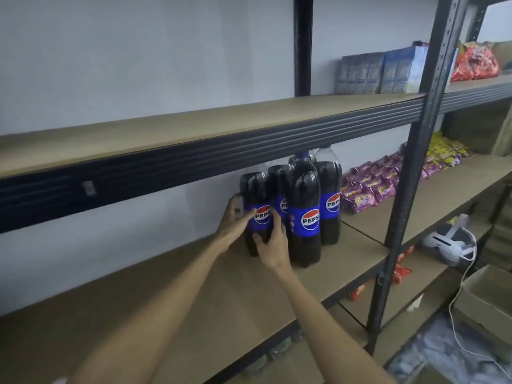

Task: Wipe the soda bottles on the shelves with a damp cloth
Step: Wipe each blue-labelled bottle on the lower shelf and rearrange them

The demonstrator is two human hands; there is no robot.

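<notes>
Your left hand [235, 217] and right hand [270, 239] curl their fingers around the leftmost bottle [256, 214], centre frame. No cloth shows, so the wiping looks barely begun; four bottles wait.

**Soft, even light; wide-angle bend**

Diffuse, fairly dim indoor light, bluish on the wall [138, 65]. Under the upper shelf [194, 126] lies a soft shadow. Small glints show on the bottles [303, 212]. Shelf lines curve toward the frame edges. Far-right packets [473, 62] and lower corners look smeared.
</notes>
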